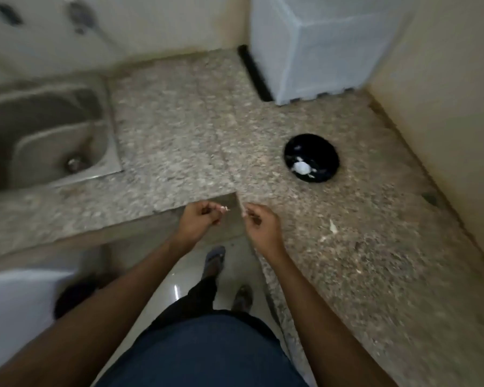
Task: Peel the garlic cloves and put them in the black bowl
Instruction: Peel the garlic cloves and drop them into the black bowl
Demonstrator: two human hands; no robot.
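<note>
Over the bench's [179, 129] inner corner, the left hand [197, 219] pinches a small pale garlic clove [224, 209]; the right hand [259, 224], fingers curled, seems to pinch peel. The black bowl [311, 157] sits well beyond.

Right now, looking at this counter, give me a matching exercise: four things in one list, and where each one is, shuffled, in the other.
Things:
1. black bowl
2. sink
3. white container
4. peel scrap

Places:
A. set into the counter, far left
B. back corner, against the wall
C. on the counter, nearer the person than the bowl
D. on the counter right of centre, something white inside

Pairs: 1-D, 2-A, 3-B, 4-C
</note>
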